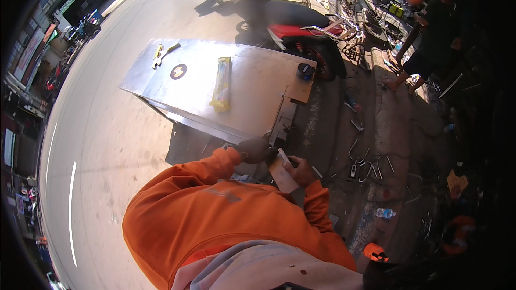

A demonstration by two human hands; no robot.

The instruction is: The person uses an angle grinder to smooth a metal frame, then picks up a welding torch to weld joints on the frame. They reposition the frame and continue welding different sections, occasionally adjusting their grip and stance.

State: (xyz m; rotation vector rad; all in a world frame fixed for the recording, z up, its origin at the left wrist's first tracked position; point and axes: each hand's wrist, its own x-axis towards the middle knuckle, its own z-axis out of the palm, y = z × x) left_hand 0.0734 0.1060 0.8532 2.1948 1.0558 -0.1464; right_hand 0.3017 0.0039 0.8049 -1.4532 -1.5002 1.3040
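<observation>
My left hand (255, 150) is at the near corner of a metal-topped table (188, 96), closed and in shadow; what it grips, if anything, I cannot make out. Just to its right, my right hand (302, 172) is closed on a pale flat strip (284, 156) that points up toward the table corner. Beneath the strip lies a tan flat panel (280, 176), partly hidden by my hand. On the tabletop are a long yellow packet (221, 84), a dark disc with a light centre (178, 71), and a yellow-handled hand tool (158, 57).
A dark round object (305, 71) sits at the table's right end. Beyond stands a red and black motorcycle (301, 29). Bent metal pieces (368, 166), a plastic bottle (385, 213) and an orange object (375, 252) lie on the ground at right. A person (432, 32) stands far right.
</observation>
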